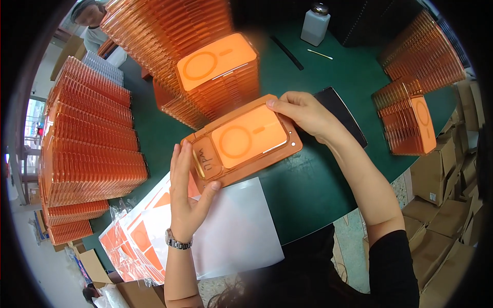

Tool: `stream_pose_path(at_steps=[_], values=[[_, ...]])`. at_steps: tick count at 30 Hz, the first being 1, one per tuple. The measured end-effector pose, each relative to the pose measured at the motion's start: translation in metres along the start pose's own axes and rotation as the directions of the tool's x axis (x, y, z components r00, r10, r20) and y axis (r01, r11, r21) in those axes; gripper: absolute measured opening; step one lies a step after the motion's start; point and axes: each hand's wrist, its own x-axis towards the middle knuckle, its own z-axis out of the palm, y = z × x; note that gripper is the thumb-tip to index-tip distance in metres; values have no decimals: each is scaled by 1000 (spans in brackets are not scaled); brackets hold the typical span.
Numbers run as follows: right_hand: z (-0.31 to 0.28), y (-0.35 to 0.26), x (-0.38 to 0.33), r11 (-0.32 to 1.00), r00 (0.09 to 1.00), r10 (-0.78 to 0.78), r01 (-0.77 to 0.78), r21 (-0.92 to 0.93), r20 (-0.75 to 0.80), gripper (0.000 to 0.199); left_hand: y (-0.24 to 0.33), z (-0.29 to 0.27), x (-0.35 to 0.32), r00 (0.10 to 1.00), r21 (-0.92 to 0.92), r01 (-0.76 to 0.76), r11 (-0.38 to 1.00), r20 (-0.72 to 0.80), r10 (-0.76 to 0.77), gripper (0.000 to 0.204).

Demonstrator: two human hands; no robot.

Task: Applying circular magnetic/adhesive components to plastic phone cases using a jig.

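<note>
Both hands hold a flat brown jig above the green table. Set in its recess is an orange phone-back panel with a ring and short bar mark; a clear section with handwriting lies beside it. My left hand, with a metal watch at the wrist, grips the jig's left end, fingers along the edge and thumb on the near side. My right hand pinches the far right corner, thumb on top by the panel; its other fingers are partly hidden. Just beyond stands a stack of clear-edged orange phone cases.
Tall rows of orange cases stand at the left, with more stacks at the right. White-backed orange sheets lie near me. A pump bottle, cotton swab and dark flat panel rest on the table. Cardboard boxes crowd the right.
</note>
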Motion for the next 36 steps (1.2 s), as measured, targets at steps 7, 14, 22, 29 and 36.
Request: stream_pose_path(at_steps=[7, 14, 22, 29, 36], values=[[-2, 1, 1, 1000, 1000, 6, -6, 19, -12, 48, 4, 1, 1, 872, -409, 482, 775, 137, -470, 77], [-19, -2, -22, 672, 845, -500, 518, -529, 190, 78, -3, -13, 1, 933, -134, 356, 925, 114, -342, 72], [-20, -17, -28, 578, 884, -389, 452, -679, 257, 93, -4, -20, 15, 996, 275, -76, 958, 67, 60, 82], [8, -26, -14, 271, 568, -671, 787, -555, 478, 92, -26, -16, 32, 923, 302, -384, 873, 116, 366, 85], [-24, -30, -64, 654, 692, -686, 722, -224, 225, 85, 44, -29, 14, 970, -81, -135, 987, -216, 115, 105]])
